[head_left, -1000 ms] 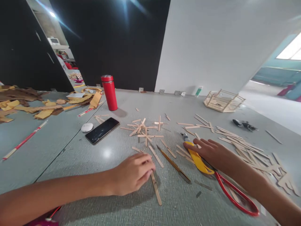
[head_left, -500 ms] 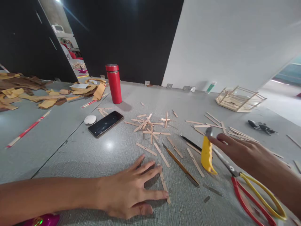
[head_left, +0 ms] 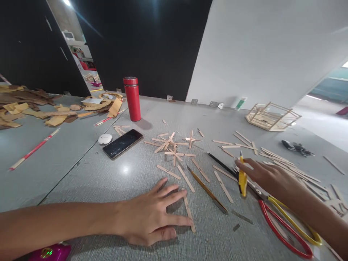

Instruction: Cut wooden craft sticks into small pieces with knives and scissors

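Note:
My left hand (head_left: 156, 214) lies on the table with its fingers spread, two fingertips touching a craft stick (head_left: 188, 210). My right hand (head_left: 265, 175) is closed around a yellow utility knife (head_left: 243, 181), held above the table with its blade end up. Beneath that hand are scissors (head_left: 277, 214) with red and yellow handles and a black pen (head_left: 221, 162). Between my hands lie a brown craft knife (head_left: 208, 188) and several notched craft sticks (head_left: 223, 186). My right thumb and fingertips are partly hidden.
A small pile of craft sticks (head_left: 170, 143) lies mid-table. Behind are a phone (head_left: 123, 144), a white earbud case (head_left: 104, 139) and a red flask (head_left: 132, 99). A stick frame (head_left: 272, 117) stands at the back right. Cardboard scraps (head_left: 35, 108) cover the far left.
My right hand has turned the utility knife, so its yellow handle now shows more edge-on. My left hand stays on the stick. The view has shifted slightly.

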Action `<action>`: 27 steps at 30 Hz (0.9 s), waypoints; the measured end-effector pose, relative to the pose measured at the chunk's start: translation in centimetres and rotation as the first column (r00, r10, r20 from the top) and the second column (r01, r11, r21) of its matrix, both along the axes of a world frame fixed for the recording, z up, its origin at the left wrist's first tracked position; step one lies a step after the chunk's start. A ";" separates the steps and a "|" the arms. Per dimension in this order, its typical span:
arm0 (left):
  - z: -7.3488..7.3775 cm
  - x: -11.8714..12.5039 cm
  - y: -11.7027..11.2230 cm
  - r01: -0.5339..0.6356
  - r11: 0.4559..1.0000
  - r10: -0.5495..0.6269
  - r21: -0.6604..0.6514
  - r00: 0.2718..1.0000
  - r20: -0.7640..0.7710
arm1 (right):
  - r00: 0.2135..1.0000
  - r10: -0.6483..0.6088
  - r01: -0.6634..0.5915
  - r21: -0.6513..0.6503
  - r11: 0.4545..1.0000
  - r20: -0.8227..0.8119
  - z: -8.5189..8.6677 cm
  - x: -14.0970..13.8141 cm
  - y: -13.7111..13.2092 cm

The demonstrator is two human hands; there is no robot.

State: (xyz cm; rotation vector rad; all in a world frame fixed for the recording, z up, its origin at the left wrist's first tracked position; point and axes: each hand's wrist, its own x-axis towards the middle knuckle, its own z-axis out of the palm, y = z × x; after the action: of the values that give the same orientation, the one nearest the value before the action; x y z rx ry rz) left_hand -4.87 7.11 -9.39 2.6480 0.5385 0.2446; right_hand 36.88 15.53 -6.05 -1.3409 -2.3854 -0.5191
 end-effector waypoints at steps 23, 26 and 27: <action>0.1 0.4 0.0 0.016 0.994 -0.012 0.105 0.999 -0.039 | 0.580 -0.472 -0.391 -0.735 0.554 -0.664 -2.9 -16.3 -10.1; -0.1 0.4 0.0 0.013 0.994 -0.011 0.108 1.000 -0.020 | 0.637 -0.386 -0.332 -0.689 0.644 -0.667 -2.9 -16.7 -10.4; -0.1 0.4 0.0 0.014 0.994 -0.012 0.105 1.000 -0.022 | 0.659 -0.358 -0.303 -0.669 0.678 -0.661 -2.8 -16.8 -10.4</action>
State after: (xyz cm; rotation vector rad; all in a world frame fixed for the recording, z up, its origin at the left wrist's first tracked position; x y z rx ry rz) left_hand -4.52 7.10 -9.51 2.7584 0.5287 0.2475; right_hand 20.10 5.14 -8.89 -1.4565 -1.8101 1.0089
